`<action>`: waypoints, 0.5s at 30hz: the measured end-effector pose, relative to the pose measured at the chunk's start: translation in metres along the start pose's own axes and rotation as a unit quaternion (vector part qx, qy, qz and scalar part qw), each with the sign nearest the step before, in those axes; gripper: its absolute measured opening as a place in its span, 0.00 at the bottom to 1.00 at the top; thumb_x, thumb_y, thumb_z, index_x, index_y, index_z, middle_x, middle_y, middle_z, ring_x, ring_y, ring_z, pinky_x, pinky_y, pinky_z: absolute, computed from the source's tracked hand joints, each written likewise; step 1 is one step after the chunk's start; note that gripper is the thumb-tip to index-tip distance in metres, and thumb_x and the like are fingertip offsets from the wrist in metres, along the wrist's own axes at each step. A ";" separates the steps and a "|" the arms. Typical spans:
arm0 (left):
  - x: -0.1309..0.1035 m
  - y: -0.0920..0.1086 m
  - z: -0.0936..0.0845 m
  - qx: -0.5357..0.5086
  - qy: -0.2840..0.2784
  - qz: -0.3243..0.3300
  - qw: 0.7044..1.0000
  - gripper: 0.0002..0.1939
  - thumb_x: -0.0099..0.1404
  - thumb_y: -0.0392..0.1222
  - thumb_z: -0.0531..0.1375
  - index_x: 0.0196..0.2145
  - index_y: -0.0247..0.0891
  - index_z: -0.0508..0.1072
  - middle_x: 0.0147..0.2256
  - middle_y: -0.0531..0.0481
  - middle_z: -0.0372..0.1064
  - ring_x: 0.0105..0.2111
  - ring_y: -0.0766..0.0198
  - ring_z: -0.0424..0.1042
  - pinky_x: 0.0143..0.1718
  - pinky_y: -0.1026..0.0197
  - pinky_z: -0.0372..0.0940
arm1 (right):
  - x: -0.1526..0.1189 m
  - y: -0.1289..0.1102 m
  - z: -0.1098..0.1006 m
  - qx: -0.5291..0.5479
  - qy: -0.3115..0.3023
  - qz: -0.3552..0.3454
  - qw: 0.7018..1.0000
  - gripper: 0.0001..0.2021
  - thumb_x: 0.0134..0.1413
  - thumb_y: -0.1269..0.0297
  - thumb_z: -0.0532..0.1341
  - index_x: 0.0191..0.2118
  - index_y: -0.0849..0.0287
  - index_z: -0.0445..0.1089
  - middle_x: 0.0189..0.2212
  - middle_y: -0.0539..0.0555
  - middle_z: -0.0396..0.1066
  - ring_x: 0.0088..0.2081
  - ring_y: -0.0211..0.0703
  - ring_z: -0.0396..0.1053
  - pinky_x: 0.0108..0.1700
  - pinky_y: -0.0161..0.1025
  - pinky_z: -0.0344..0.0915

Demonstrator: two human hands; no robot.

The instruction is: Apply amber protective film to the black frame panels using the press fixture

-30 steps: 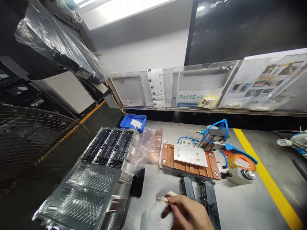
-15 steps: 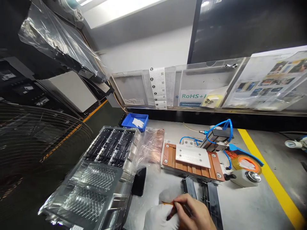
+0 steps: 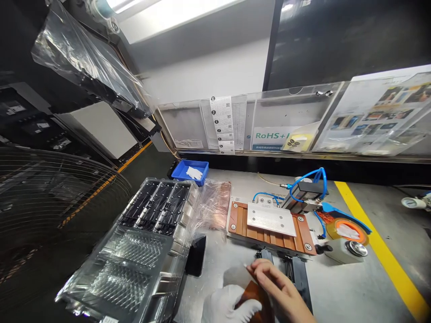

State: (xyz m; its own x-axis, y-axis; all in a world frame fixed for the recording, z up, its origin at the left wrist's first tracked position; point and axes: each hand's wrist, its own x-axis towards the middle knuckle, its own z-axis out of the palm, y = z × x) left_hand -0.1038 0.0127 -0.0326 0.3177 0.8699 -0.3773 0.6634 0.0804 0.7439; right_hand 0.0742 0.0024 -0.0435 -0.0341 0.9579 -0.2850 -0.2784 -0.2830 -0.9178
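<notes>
My left hand (image 3: 224,305), in a white glove, holds a copper-coloured sheet (image 3: 257,299) between thumb and fingers at the bottom of the view. My bare right hand (image 3: 281,289) is just right of it, fingers pinched together at the sheet's upper edge. A small pale bit shows at those fingertips, too small to name. Two long black parts (image 3: 301,285) lie under and beside my right hand, their far ends at a clamping fixture (image 3: 269,224) with a silver plate on a brown base.
A clear plastic tray (image 3: 134,264) at left holds several black parts. Next to it are a phone (image 3: 195,255), copper-coloured sheets (image 3: 220,206) under clear film and a blue bin (image 3: 182,169) with a white glove. Right of the fixture stand a dispenser bottle (image 3: 346,252) and tape roll (image 3: 352,231).
The copper-coloured sheet, seen as a thin edge before, now shows its broad face. My gloved thumb now lies over it, and my right hand has shifted slightly up and right.
</notes>
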 end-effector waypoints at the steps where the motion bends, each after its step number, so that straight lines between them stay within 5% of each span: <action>1: 0.000 -0.002 -0.004 0.022 0.012 0.000 1.000 0.17 0.59 0.60 0.61 0.33 0.46 0.81 0.30 0.48 0.80 0.32 0.57 0.76 0.32 0.63 0.64 | 0.002 0.002 -0.002 0.022 0.051 0.003 0.998 0.17 0.52 0.45 0.67 0.33 0.55 0.74 0.42 0.54 0.73 0.49 0.50 0.71 0.53 0.40 0.69; 7: 0.002 -0.029 -0.035 0.049 0.054 0.019 0.997 0.21 0.63 0.62 0.56 0.30 0.43 0.77 0.28 0.51 0.77 0.29 0.63 0.74 0.30 0.65 0.62 | 0.014 0.001 -0.033 0.238 0.274 0.007 0.932 0.21 0.37 0.52 0.76 0.38 0.55 0.77 0.39 0.51 0.76 0.46 0.43 0.73 0.46 0.28 0.73; 11: 0.008 -0.059 -0.040 -0.041 0.102 -0.064 0.992 0.21 0.62 0.60 0.57 0.25 0.40 0.69 0.22 0.57 0.66 0.25 0.68 0.65 0.28 0.67 0.59 | 0.016 -0.022 -0.071 0.265 0.374 -0.071 0.886 0.17 0.42 0.60 0.74 0.40 0.55 0.76 0.42 0.48 0.76 0.46 0.38 0.72 0.49 0.26 0.70; 15: 0.022 -0.093 -0.032 -0.004 0.080 -0.162 0.984 0.16 0.64 0.53 0.55 0.24 0.41 0.65 0.21 0.58 0.64 0.24 0.68 0.65 0.28 0.68 0.59 | 0.009 -0.057 -0.106 0.216 0.491 -0.178 0.825 0.07 0.54 0.62 0.67 0.39 0.53 0.76 0.45 0.52 0.75 0.52 0.42 0.69 0.64 0.42 0.58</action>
State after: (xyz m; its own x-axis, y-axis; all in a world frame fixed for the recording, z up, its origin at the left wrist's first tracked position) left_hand -0.1804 0.0403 -0.0930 -0.0203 0.8635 -0.5040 0.7066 0.3690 0.6037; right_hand 0.1917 0.0221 -0.0226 0.8590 0.4160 -0.2985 -0.4253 0.2548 -0.8685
